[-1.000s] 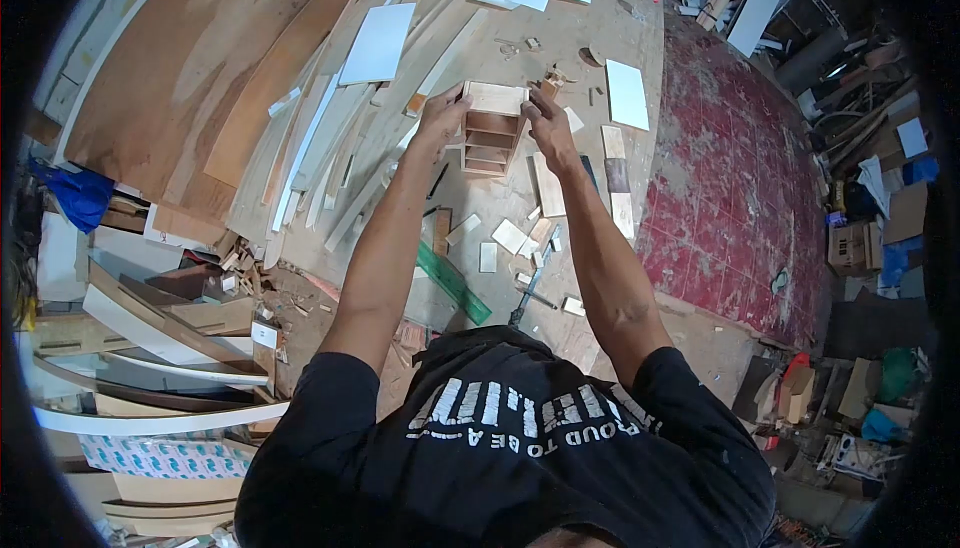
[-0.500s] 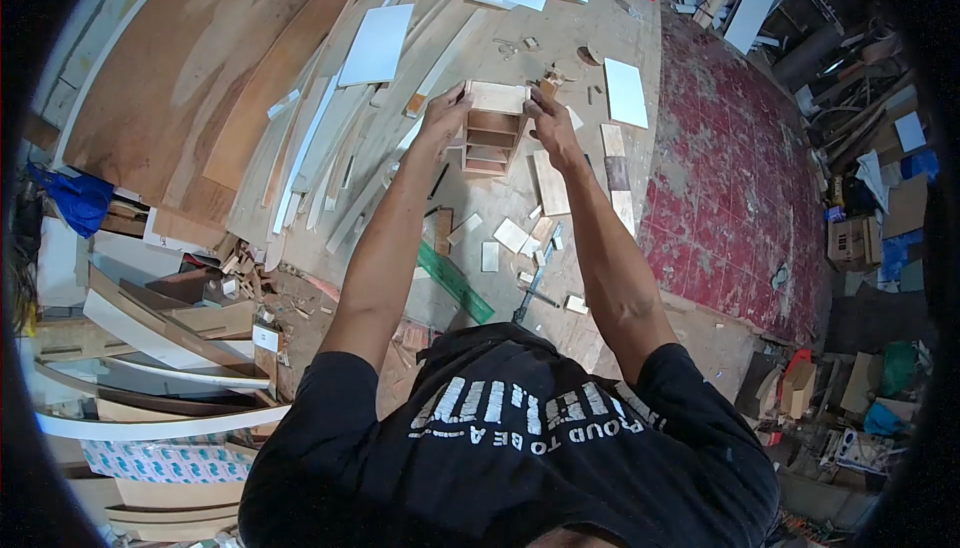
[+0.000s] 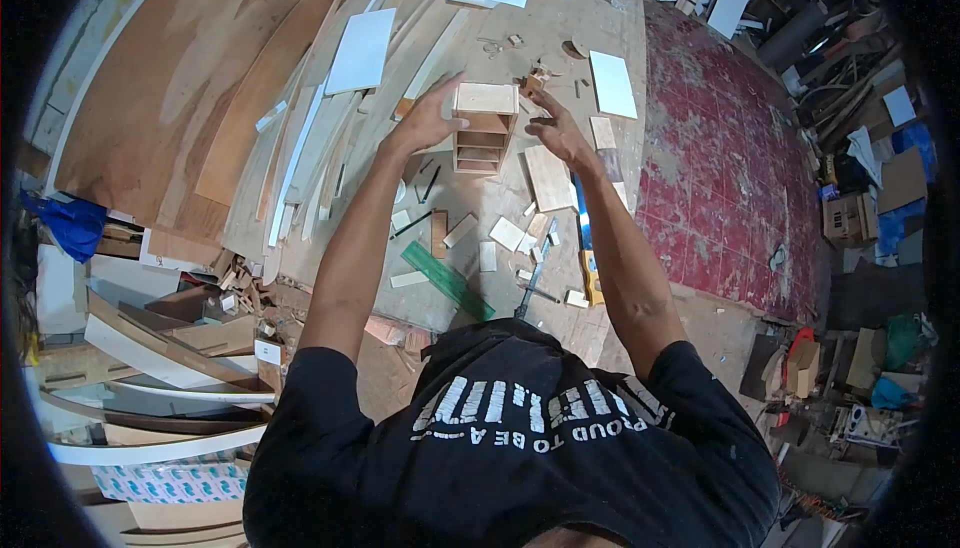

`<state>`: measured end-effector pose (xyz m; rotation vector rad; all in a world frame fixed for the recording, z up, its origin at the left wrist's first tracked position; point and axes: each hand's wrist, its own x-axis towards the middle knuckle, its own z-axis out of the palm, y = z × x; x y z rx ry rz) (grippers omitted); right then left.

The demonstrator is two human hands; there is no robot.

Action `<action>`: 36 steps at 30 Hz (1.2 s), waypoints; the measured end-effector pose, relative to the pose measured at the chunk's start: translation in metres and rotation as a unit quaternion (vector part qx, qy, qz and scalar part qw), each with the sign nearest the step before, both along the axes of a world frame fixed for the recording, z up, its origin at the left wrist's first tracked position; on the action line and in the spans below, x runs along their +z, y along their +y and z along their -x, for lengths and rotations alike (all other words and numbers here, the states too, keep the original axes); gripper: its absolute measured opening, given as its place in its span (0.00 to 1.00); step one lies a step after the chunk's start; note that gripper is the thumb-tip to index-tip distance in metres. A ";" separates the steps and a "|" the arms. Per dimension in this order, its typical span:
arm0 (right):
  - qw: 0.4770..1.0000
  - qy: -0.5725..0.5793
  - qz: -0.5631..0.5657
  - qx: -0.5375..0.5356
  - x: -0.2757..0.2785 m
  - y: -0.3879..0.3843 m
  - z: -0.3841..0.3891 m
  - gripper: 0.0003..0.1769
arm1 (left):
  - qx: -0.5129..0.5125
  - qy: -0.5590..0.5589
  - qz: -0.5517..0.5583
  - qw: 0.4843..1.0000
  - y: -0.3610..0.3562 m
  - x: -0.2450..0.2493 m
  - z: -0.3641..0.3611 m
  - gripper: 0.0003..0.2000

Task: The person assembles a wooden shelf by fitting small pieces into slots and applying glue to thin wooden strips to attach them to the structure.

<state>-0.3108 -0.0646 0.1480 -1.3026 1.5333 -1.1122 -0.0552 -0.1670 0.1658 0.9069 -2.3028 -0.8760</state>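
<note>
A small wooden shelf box [image 3: 486,99] with open compartments stands upright on the worktable [image 3: 400,298]. Just left of it is my left hand [image 3: 430,123], fingers spread, its thumb close to the box's side; whether it touches cannot be made out. My right hand [image 3: 560,130] is open on the other side, with a gap between it and the box. Below my right hand lies a light wooden board [image 3: 547,178]. Small wood blocks [image 3: 507,234] and a green strip [image 3: 447,280] lie nearer my body.
Long wood strips [image 3: 300,148] and a white panel [image 3: 361,51] lie to the left. Another white panel [image 3: 612,85] is at the right, before a worn red surface [image 3: 730,168]. Curved wooden pieces [image 3: 160,353] are stacked at the lower left.
Both hands have let go of the box and moved apart, the left one leftward and the right one rightward. The view has shifted slightly.
</note>
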 end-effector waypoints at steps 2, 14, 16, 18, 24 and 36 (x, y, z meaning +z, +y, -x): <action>1.000 -0.006 0.001 0.004 0.009 0.004 -0.003 0.48 | -0.023 -0.003 -0.012 1.000 -0.007 0.001 0.004 0.41; 0.996 0.084 -0.016 0.032 0.021 0.002 -0.010 0.51 | -0.042 -0.020 -0.104 0.993 -0.029 0.011 0.005 0.36; 0.993 0.109 -0.014 0.034 0.012 -0.007 -0.008 0.51 | -0.049 -0.023 -0.111 0.992 -0.029 0.015 0.004 0.36; 0.986 0.125 0.071 0.089 -0.001 -0.020 -0.007 0.50 | -0.074 -0.011 -0.161 0.984 -0.031 0.013 0.002 0.37; 0.985 0.135 0.058 0.092 -0.002 -0.034 0.001 0.45 | -0.037 -0.031 -0.129 0.990 -0.021 0.010 0.001 0.40; 0.985 0.087 0.097 0.108 -0.020 -0.042 0.010 0.38 | -0.029 -0.009 -0.171 0.985 -0.011 0.016 0.000 0.39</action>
